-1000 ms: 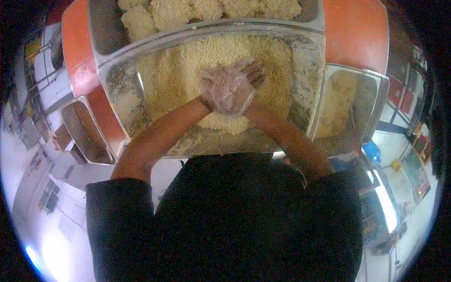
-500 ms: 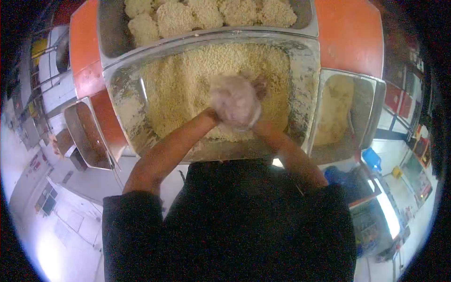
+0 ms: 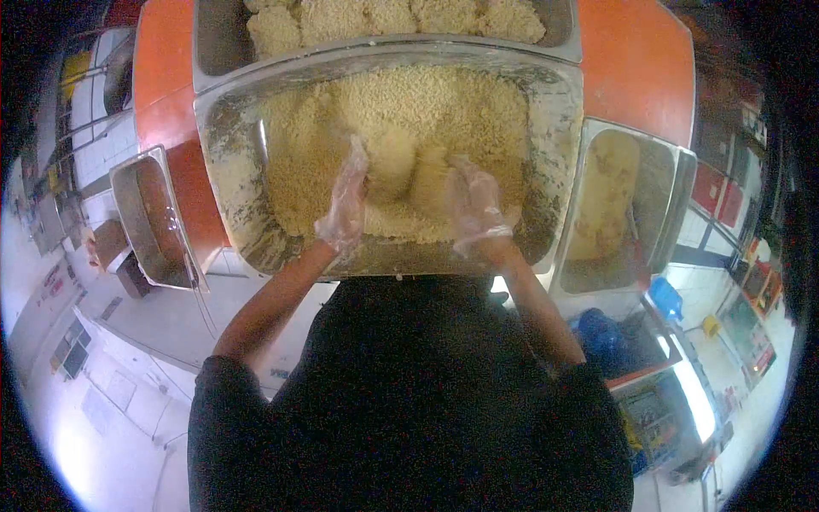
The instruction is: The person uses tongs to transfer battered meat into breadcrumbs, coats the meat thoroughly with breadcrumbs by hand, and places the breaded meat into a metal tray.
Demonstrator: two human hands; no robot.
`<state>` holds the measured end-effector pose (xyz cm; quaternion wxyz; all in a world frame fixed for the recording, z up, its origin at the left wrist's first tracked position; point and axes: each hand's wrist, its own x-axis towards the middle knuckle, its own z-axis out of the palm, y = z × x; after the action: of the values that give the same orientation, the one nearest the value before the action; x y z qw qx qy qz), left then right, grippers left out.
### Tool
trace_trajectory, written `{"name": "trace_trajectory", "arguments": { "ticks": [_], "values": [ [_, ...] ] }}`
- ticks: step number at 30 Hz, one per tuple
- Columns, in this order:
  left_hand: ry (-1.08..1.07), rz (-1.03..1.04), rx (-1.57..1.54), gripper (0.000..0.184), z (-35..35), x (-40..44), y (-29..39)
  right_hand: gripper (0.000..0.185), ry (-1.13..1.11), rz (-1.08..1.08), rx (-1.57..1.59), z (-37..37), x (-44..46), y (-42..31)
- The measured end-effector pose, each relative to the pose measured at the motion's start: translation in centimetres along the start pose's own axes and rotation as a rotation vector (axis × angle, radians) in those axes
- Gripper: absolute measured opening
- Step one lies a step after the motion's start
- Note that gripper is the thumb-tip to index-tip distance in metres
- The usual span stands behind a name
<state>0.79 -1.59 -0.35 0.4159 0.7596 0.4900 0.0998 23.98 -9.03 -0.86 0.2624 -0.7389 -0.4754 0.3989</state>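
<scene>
A large metal pan [image 3: 554, 196] holds pale crumb breading [image 3: 401, 92]. Over its near half are my two hands, both in clear plastic gloves. My left hand [image 3: 345, 200] is upright on its edge, fingers stretched forward, palm turned inward. Facing it across a gap is my right hand [image 3: 478, 200], its fingers extended and slightly blurred. Between the palms, a crumb-coated piece [image 3: 392, 166] shows, smeared by motion. Whether either hand touches it I cannot tell. Its kind is hidden under the crumbs.
Beyond the breading pan, another metal pan [image 3: 222, 47] holds several crumb-coated pieces [image 3: 337, 17]. At right stands a pan [image 3: 610, 192] with a pale yellowish content. A narrower metal container [image 3: 153, 213] is at left. Orange-red surfaces [image 3: 636, 68] flank the pans.
My hands were together, blurred, over the middle of the breading. Now they are apart, left and right, with a crumb-coated piece visible between them. The view has shifted slightly.
</scene>
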Motion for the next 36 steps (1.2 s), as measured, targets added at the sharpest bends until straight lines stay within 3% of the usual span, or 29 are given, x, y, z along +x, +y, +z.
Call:
{"name": "trace_trajectory", "arguments": {
  "ticks": [1,2,3,4,7,10,12,16,20,23,24,26,28,29,30,32,34,35,36],
  "values": [
    [-0.032,-0.012,-0.078,0.057,-0.1,0.0,1.0,0.031,0.001,0.000,-0.002,-0.6,0.1,-1.2],
    [-0.064,-0.020,-0.155,0.055,-0.2,0.3,1.9,0.031,0.152,-0.065,-0.118,-2.0,0.5,-3.5],
    [-0.064,-0.018,-0.158,0.055,-0.4,1.3,2.8,0.031,0.299,-0.128,-0.233,-2.8,0.6,-4.6],
    [-0.076,0.035,-0.102,0.055,-0.6,2.3,3.8,0.031,0.300,-0.126,-0.236,-2.4,0.8,-4.0],
    [-0.285,0.315,0.210,0.055,0.5,5.9,6.8,0.024,0.270,-0.422,-0.359,-1.2,2.2,-3.8],
    [-0.440,0.431,0.364,0.054,2.6,8.4,7.4,0.030,0.008,-0.700,-0.355,-0.7,5.0,-6.8],
    [-0.463,0.465,0.418,0.054,3.0,9.6,7.2,0.035,-0.035,-0.849,-0.391,0.9,6.3,-3.6],
    [-0.463,0.505,0.501,0.054,3.3,9.8,6.9,0.036,-0.001,-0.835,-0.349,1.4,9.0,-4.1],
    [-0.450,0.561,0.601,0.054,3.7,9.5,7.2,0.038,0.047,-0.801,-0.323,1.4,5.4,-4.6],
    [-0.362,0.638,0.724,0.054,2.5,8.3,7.7,0.036,0.011,-0.818,-0.471,0.9,5.8,-4.4],
    [-0.323,0.662,0.765,0.054,2.0,7.5,7.5,0.037,-0.004,-0.508,-0.523,0.7,5.0,-4.3],
    [-0.285,0.623,0.752,0.053,-0.4,5.1,6.7,0.038,-0.044,-0.192,-0.571,0.4,2.8,-2.4],
    [-0.312,0.466,0.579,0.055,-3.7,2.2,4.8,0.027,0.298,-0.661,-0.690,0.3,3.8,2.7],
    [-0.328,0.397,0.492,0.056,-5.0,0.7,4.0,0.027,0.305,-0.670,-0.691,0.0,4.3,2.6],
    [-0.338,0.328,0.404,0.057,-6.3,-0.8,3.2,0.037,0.061,-0.579,-0.699,-0.5,4.9,2.3],
    [-0.084,0.053,0.007,0.050,-7.7,-4.0,2.1,0.050,-0.190,-0.486,-0.716,-0.8,6.2,2.9],
    [0.061,-0.078,-0.199,0.047,-8.9,-6.8,1.1,0.048,-0.565,-0.707,-0.891,0.5,9.6,4.6],
    [0.059,-0.053,0.157,0.044,-9.4,-8.1,0.7,0.048,-0.568,-0.715,-0.904,1.7,11.8,6.7],
    [0.061,-0.030,0.512,0.041,-9.5,-9.0,0.6,0.045,-0.704,-0.657,-0.666,3.0,14.4,8.9]
  ]
}}
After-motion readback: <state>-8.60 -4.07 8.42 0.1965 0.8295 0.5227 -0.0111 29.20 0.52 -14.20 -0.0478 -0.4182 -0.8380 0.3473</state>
